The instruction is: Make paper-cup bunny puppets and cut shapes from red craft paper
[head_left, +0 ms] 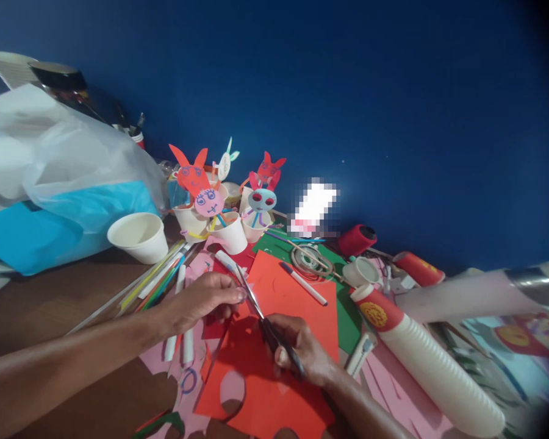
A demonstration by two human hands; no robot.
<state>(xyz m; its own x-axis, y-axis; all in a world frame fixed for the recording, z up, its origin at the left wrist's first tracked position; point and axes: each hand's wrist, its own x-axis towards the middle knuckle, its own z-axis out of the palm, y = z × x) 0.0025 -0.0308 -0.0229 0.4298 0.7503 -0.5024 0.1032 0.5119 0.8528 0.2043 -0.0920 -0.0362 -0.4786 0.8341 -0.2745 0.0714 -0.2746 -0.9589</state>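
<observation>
My right hand (297, 347) grips a pair of scissors (256, 302) by its black handles, the blades pointing away to the upper left. Close beside the blades, my left hand (210, 299) pinches what looks like a small pale piece of paper (244, 294); its shape is mostly hidden by the fingers. Beneath both hands lie red-orange paper sheets (302, 292), the nearer one with a round hole cut out. A capped marker (304, 284) rests on the upper sheet. Pink paper scraps (194, 396) spread under and left of the sheets.
Paper cups with rabbit-faced figures (229, 231) stand at the back by the blue wall. An empty white cup (139, 236) and colored sticks (158, 280) are left, near a plastic bag (64, 146). On the right lie a long stack of cups (439, 366) and a red thread spool (357, 239).
</observation>
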